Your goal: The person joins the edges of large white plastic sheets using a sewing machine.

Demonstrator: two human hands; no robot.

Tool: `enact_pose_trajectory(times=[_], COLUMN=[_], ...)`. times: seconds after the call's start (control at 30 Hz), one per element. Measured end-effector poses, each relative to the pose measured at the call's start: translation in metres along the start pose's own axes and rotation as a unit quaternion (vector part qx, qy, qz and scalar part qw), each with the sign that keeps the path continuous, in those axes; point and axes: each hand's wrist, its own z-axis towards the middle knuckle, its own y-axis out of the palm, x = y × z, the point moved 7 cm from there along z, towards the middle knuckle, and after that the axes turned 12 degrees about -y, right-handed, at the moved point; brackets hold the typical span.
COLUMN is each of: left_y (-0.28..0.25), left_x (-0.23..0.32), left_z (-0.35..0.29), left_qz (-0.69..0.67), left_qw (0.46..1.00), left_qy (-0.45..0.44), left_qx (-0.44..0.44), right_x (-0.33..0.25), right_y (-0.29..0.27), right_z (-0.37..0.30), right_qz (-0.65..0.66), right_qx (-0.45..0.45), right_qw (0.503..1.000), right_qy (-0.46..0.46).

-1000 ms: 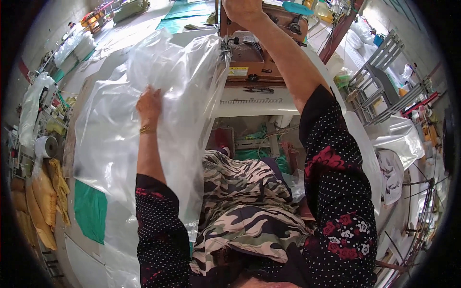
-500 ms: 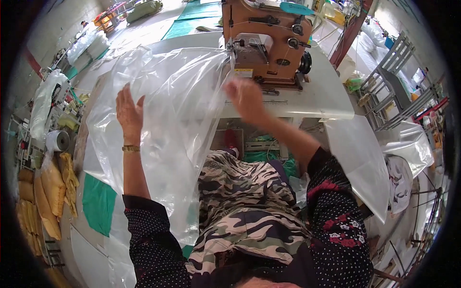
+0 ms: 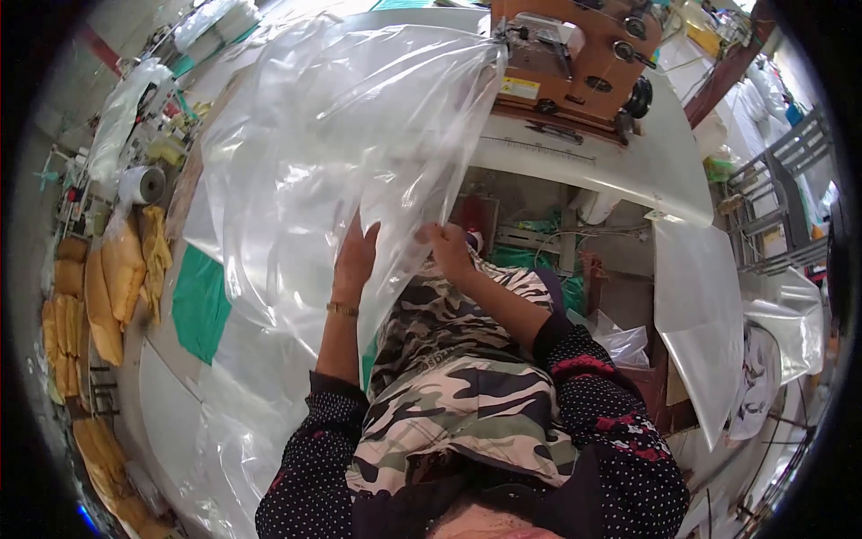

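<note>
A large clear plastic sheet (image 3: pixel 305 153) spreads over the table and hangs down over its near edge, beside my lap. Its far right corner reaches the needle area of a brown sewing machine (image 3: pixel 588 58). My left hand (image 3: pixel 356 260), with a watch on the wrist, rests against the sheet with fingers stretched and thumb apart. To its right, my right hand (image 3: pixel 452 254) is closed, pinching the sheet's right edge above my camouflage-patterned lap. The fingertips of that hand are partly hidden by the film.
The white table (image 3: pixel 628 175) carries a printed ruler scale near its front. Another plastic sheet (image 3: pixel 700 314) hangs at the right, near a grey metal rack (image 3: pixel 781 198). Yellow bundles (image 3: pixel 121 278) and a white roll (image 3: pixel 142 185) are at the left. Green cloth (image 3: pixel 199 301) lies below the sheet.
My right hand has come down from beside the machine to the sheet's edge and closed on it. My left hand has moved down and right, nearer to it. The view has tilted downward.
</note>
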Motion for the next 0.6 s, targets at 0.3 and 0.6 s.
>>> enact_pose_trajectory(times=[0.3, 0.6], left_y=[0.057, 0.171], left_x=[-0.067, -0.103], left_z=[0.063, 0.08], left_qz=[0.002, 0.387], left_qw=[0.99, 0.912], left_qy=[-0.131, 0.104], left_qx=[-0.061, -0.086], right_x=[-0.178, -0.187], right_y=[0.002, -0.028], right_z=[-0.04, -0.055], right_qz=[0.19, 0.396], right_qx=[-0.063, 0.004], right_qw=[0.976, 0.918], right_qy=[-0.082, 0.023])
